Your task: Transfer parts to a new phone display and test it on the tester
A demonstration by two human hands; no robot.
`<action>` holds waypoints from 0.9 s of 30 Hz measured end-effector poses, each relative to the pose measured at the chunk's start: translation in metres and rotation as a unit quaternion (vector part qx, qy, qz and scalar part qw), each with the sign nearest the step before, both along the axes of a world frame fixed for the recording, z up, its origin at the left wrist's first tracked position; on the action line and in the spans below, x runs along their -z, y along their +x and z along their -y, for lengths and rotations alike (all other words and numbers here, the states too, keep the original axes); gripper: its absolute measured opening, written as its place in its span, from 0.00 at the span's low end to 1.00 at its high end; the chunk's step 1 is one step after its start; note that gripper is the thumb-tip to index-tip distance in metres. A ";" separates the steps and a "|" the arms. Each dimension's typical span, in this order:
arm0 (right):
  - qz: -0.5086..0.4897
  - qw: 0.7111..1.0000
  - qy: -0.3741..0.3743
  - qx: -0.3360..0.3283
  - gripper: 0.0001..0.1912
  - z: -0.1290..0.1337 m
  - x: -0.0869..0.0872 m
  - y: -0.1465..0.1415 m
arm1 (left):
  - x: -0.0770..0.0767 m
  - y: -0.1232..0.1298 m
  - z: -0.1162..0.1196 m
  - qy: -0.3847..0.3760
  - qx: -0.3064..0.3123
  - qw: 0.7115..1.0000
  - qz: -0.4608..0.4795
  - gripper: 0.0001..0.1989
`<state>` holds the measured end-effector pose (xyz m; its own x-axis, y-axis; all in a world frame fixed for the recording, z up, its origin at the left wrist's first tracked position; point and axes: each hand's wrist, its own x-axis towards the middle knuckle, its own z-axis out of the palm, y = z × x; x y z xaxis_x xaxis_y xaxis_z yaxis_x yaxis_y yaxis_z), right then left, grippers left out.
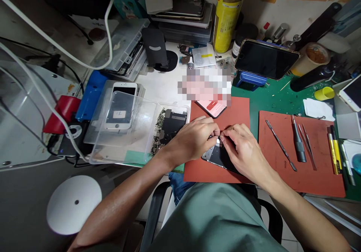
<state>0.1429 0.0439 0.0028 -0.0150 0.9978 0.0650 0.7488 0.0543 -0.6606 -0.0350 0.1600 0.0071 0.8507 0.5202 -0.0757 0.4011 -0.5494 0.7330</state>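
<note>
An opened black phone (222, 158) lies on the reddish-brown mat (194, 173) in front of me, partly covered by my hands. My left hand (197, 137) is closed over the phone's far left part, thumb and fingers pinched together. My right hand (245, 148) is closed too, with its fingertips meeting the left ones above the phone. What the fingertips grip is too small and hidden to make out. A bright piece shows beneath them. Just beyond my hands lies another phone (216, 110) with a lit pinkish screen, partly blurred out.
A clear plastic box (121, 152) with small phone parts stands left, near a white phone (121, 122). On the right mat (270, 169) lie a metal spudger (281, 145), a screwdriver (299, 141) and tweezers (308, 145). A propped phone (266, 60) and yellow can (228, 17) stand behind.
</note>
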 end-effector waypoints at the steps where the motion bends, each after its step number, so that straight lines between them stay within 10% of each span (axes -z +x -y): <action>1: 0.001 1.000 0.000 0.000 0.10 0.000 0.000 0.000 | 0.000 0.000 0.000 0.002 -0.001 1.000 0.000 0.06; 27: 0.009 1.000 0.000 -0.001 0.10 0.001 0.000 0.000 | 0.003 0.002 -0.005 -0.022 0.009 0.999 0.035 0.09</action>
